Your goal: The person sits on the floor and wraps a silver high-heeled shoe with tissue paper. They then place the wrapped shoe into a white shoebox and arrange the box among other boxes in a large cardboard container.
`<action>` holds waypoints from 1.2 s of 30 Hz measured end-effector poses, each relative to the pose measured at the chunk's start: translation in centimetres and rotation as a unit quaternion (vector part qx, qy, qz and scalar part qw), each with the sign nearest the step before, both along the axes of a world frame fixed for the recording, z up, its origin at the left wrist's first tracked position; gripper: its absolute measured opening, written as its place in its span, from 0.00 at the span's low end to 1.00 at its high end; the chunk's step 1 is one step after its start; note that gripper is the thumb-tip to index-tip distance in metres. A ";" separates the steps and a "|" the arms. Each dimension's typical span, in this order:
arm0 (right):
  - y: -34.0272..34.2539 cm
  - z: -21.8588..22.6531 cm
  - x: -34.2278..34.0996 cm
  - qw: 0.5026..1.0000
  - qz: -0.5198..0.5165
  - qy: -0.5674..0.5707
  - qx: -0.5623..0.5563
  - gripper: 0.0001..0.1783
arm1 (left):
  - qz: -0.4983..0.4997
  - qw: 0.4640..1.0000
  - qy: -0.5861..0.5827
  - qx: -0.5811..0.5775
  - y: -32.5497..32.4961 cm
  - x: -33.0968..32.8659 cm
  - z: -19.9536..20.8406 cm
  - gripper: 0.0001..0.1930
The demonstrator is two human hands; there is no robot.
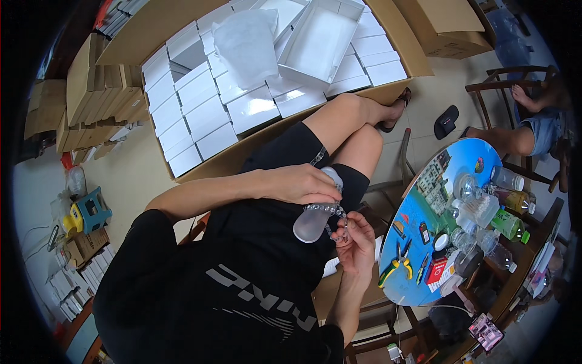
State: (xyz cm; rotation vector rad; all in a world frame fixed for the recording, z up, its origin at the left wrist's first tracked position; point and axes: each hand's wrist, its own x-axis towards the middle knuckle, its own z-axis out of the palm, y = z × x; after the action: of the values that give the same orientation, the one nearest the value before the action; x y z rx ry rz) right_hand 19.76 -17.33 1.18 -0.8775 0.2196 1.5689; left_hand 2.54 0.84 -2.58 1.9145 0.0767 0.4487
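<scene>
A pale sandal point(312, 225) with a frosted-looking sole and straps set with clear stones is held above my lap. My left hand point(308, 184) is closed around its middle, hiding part of the sole and strap. With bent fingers, my right hand point(356, 238) pinches the loose stone-studded ankle strap point(337, 232) beside the sole. Whatever small part of the strap lies between those fingertips is too fine to make out.
Before my knees stands a large carton point(209, 159) packed with white boxes, an open white box point(318, 45) and white wrapping point(245, 45) on top. At right, a round table point(400, 233) bears pliers point(397, 265), bottles and jars. Another person point(524, 136) sits beyond it.
</scene>
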 end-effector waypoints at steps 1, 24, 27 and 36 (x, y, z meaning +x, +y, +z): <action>-0.2 0.0 0.0 1.000 0.002 -0.002 0.002 0.11 | 0.002 1.000 0.008 0.001 0.2 -0.3 -0.2 0.11; 1.2 3.4 -1.8 0.979 0.057 -0.162 0.107 0.20 | 0.097 0.710 0.242 -0.654 -6.3 -6.7 2.2 0.37; 0.4 3.3 -1.5 0.952 0.117 -0.265 0.100 0.20 | 0.067 0.797 0.206 -0.564 -5.5 -5.1 4.3 0.30; -0.9 3.5 -1.3 0.930 0.077 -0.359 -0.014 0.13 | -0.013 0.921 0.359 -0.148 -1.9 -3.3 5.8 0.30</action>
State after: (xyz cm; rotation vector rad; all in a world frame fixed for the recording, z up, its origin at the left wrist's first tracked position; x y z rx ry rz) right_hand 18.45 -18.21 4.68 -1.4555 -0.3624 1.2844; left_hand -0.77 -1.05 3.26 1.6858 0.5666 -0.2938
